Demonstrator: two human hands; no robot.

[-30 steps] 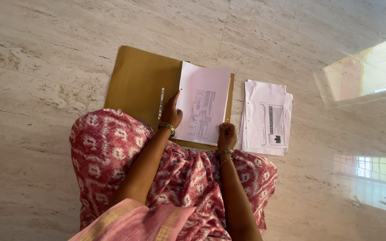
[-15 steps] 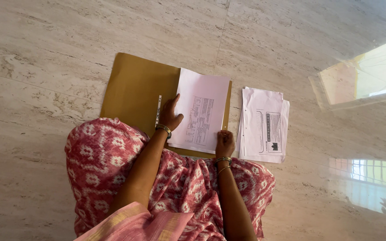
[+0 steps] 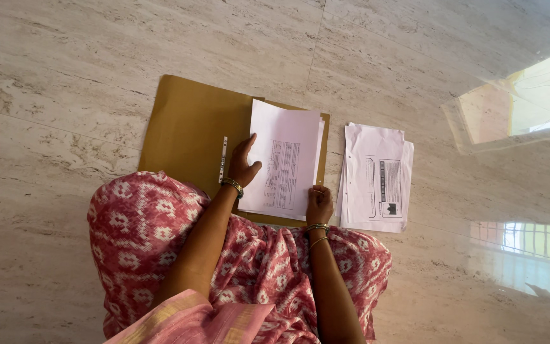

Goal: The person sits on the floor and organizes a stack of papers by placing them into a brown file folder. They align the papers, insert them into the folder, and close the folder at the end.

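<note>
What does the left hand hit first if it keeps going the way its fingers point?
The left hand points up-frame along the left edge of the printed sheets. It already touches them; past that edge lies only the brown folder, then the marble floor.

one open brown folder (image 3: 189, 130), two stacks of printed papers (image 3: 284, 159) (image 3: 377, 177), one metal fastener strip (image 3: 224, 159), two hands (image 3: 243, 167) (image 3: 319, 204).

sheets (image 3: 284, 162) on folder (image 3: 189, 127) | paper stack (image 3: 377, 178) right of folder
</note>
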